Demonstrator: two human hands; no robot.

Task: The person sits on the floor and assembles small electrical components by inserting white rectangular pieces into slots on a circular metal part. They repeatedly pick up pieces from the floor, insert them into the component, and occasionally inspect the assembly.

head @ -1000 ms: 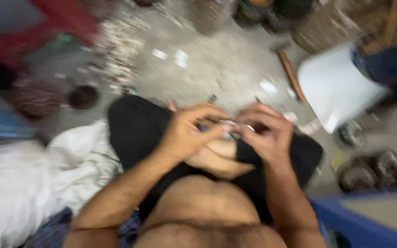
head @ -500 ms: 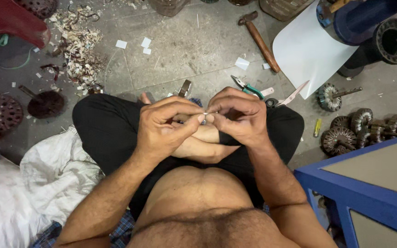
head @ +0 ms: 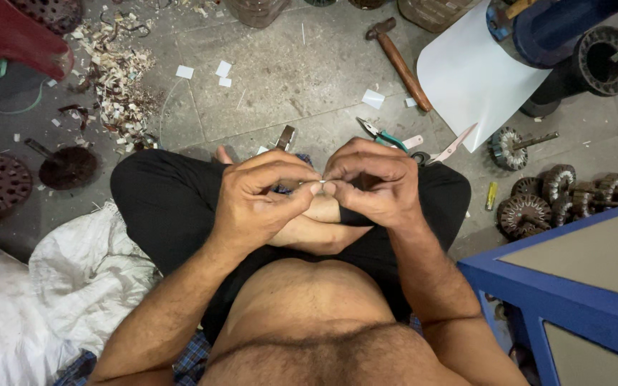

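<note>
Left hand and right hand fingers both pinch one small white paper strip mid-fold; wooden-handled hammer lies unused

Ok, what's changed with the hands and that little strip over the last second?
Little has changed. The left hand and right hand stay together above the crossed legs, both fingertip grips pinching the same small white strip; nothing was let go. The view itself has swung and steadied from a blur. The hammer, pliers and white sheet lie on the floor as before.
</note>
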